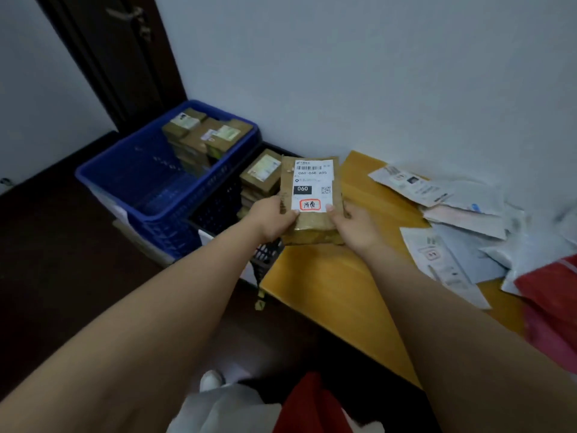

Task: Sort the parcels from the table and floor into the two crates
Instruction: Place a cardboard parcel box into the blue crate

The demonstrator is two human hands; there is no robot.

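Both hands on one brown parcel

Now I hold a brown parcel (312, 198) out in front of me with both arms stretched forward, above the left edge of the yellow table (327, 292). My left hand (271, 218) grips its lower left corner, thumb curled over the top face and fingers underneath. My right hand (354, 226) grips the lower right corner the same way, thumb resting on the white label (313, 185) (it reads 060, with red-circled handwriting below). The parcel is tilted up toward me, label facing.

Just beyond it on the floor stand the blue crate (131, 182), with brown parcels stacked at its far end, and the black crate (218, 210), touching it, with another stack inside. To my right, white and grey mail bags (462, 214) lie heaped on the table against the wall, a red bag (552, 285) at their near edge.
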